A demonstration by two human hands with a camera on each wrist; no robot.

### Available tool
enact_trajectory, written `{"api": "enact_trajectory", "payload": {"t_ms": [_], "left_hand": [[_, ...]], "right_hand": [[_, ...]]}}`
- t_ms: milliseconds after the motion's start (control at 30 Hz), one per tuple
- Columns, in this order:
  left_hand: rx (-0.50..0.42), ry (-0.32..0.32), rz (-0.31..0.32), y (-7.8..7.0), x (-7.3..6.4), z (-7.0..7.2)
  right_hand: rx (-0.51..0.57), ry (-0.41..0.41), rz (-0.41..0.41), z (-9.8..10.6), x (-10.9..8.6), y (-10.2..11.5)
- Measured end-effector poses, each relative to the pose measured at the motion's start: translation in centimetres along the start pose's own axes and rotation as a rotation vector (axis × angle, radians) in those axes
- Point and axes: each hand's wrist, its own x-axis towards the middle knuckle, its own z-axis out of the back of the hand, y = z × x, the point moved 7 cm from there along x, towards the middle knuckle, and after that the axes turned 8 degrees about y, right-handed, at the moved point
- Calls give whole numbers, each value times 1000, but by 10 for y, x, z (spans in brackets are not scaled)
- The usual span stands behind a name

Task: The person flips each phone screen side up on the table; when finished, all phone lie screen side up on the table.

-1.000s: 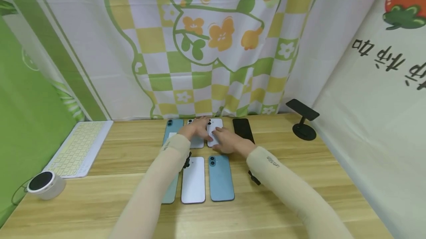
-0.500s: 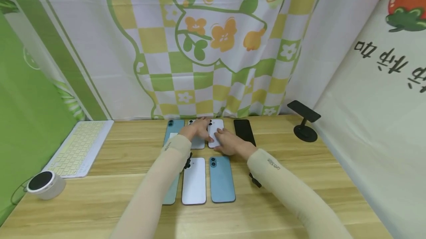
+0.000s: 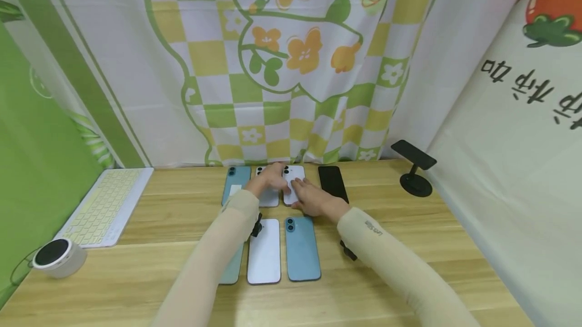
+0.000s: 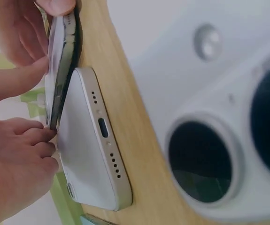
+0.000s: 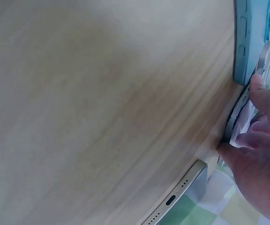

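A white phone [image 3: 298,170] lies camera side up in the back row, between my two hands. My left hand [image 3: 274,176] is at its left side, thumb on the phone's back and fingers curled at the edge in the left wrist view. From the right, my right hand [image 3: 314,199] grips the phone near its bottom end, fingers over the back. In the left wrist view the held phone's edge [image 4: 69,44] shows a pale strip and a dark line, slightly tilted beside another white phone [image 4: 85,145]. That neighbouring phone is partly hidden by my left hand in the head view.
A blue phone [image 3: 237,178] and a black phone [image 3: 333,184] flank the back row. Nearer lie a white phone [image 3: 264,253], a blue phone [image 3: 303,251] and a pale green phone [image 3: 233,269]. A keyboard [image 3: 106,205], a white round device [image 3: 63,261] and a black stand [image 3: 415,170] sit farther out.
Both hands stay on the same white phone with hardly any movement. The head view has tilted a little, shifting the scene slightly.
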Motion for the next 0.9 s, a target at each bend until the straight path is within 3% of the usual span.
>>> {"api": "enact_trajectory", "payload": {"t_ms": [233,467,700,900], "left_hand": [[-129,-58,-19,-4,-3,5],[-368,-92,-62,-2,2,9],[-621,-64,-82,0,2,4],[-722,-35,-113,-1,-3,2]], "right_hand": [[41,-9,22,6,-2,0],[110,2,29,7,-3,-5],[209,-19,64,9,-2,-8],[370,-28,76,14,-3,-14]]}}
